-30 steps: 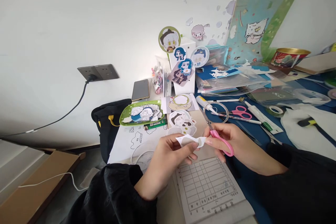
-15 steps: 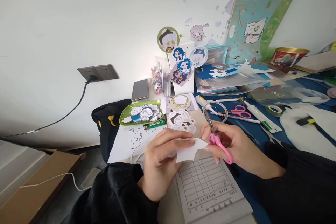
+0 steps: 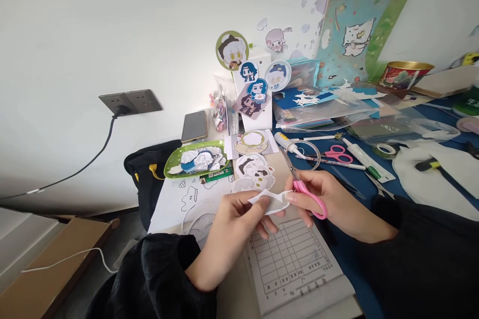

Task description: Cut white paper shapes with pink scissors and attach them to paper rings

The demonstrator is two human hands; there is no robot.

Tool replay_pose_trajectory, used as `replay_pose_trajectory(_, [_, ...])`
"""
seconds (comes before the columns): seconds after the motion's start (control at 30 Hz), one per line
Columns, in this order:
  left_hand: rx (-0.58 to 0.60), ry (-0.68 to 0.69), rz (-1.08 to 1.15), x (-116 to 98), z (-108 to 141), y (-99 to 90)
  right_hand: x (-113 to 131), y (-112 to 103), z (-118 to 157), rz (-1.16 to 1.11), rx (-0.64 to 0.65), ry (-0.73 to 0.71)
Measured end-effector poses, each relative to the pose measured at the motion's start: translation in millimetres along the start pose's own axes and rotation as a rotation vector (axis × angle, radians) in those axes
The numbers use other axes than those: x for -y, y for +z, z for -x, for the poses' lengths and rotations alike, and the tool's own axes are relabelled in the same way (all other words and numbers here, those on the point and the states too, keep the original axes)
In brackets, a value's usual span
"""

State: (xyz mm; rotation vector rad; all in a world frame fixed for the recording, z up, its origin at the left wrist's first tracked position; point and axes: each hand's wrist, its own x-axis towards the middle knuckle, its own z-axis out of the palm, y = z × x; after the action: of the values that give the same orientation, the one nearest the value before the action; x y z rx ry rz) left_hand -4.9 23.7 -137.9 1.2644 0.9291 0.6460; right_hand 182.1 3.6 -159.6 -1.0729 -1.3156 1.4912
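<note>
A small piece of white cut paper (image 3: 276, 204) is pinched between the thumb and fingers of my left hand (image 3: 235, 222). My right hand (image 3: 322, 190) has pink-handled scissors (image 3: 315, 204) hooked in it, blades pointing up and away from me. Its thumb and fingertips also touch the right end of the paper. Below both hands lies a printed form pad (image 3: 295, 264) with a ruled grid. Just beyond them are cartoon paper cutouts (image 3: 254, 172) on a brown surface. Whether the blades are fully closed is hard to see.
To the left, a green tray (image 3: 172, 164) holds more cutouts, with a phone (image 3: 194, 126) behind it. A white box (image 3: 264, 109) bearing stickers stands at the back. On the right lie a glue bottle (image 3: 283, 140), a second pair of pink scissors (image 3: 339, 153) and a roll of tape (image 3: 385, 149).
My left hand has turned, its thumb now on top of the paper, and the paper has flipped over. The scissors have tilted slightly in my right hand. The view has shifted a little.
</note>
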Motion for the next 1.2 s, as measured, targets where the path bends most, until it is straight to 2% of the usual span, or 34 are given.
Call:
replay_pose_trajectory(0.3, [-0.056, -0.078, 0.004, 0.5, -3.8, -1.6, 5.8, -0.2, -0.4, 0.031, -0.130, 0.086])
replay_pose_trajectory(0.53, [0.111, -0.099, -0.185, 2.4, 2.6, 4.9, 0.9, -1.6, -2.9, 0.010, -0.171, 0.052])
replay_pose_trajectory(0.63, [0.058, -0.113, -0.181, 3.2, 3.9, 6.7, 0.8, -1.7, -2.1, 0.001, -0.143, 0.051])
replay_pose_trajectory(0.77, [0.053, -0.101, -0.177, 6.1, 3.1, 5.0, 5.5, 0.0, -0.2, 0.005, -0.012, 0.121])
replay_pose_trajectory(0.97, [0.098, 0.001, -0.375, 9.6, 6.2, 5.3, 6.2, -0.2, -0.2, 0.006, -0.051, 0.101])
replay_pose_trajectory(1.2, [-0.034, -0.055, -0.065, 16.0, -4.8, 3.1, -0.3, 2.9, -2.4, 0.017, -0.041, 0.097])
